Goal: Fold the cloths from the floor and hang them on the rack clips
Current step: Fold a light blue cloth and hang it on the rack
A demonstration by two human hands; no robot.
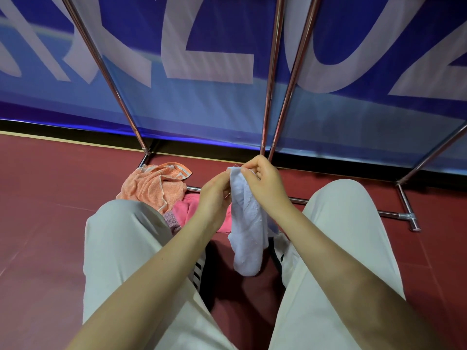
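A pale blue cloth (pixel 246 223) hangs down between my knees, bunched and long. My left hand (pixel 214 198) pinches its upper edge from the left. My right hand (pixel 262 183) pinches the top corner from the right, fingers curled. On the red floor behind my hands lie an orange towel (pixel 151 185) with a white border and a pink cloth (pixel 187 210), with a bit of mauve cloth (pixel 171 219) beside it. The metal rack's legs (pixel 267 97) rise in front of me; its clips are out of view.
The rack's base bars (pixel 389 213) lie on the floor to the right, with an end joint sticking out. A blue banner (pixel 202 72) with large white letters stands behind the rack. My knees in light trousers (pixel 121 236) flank the cloths.
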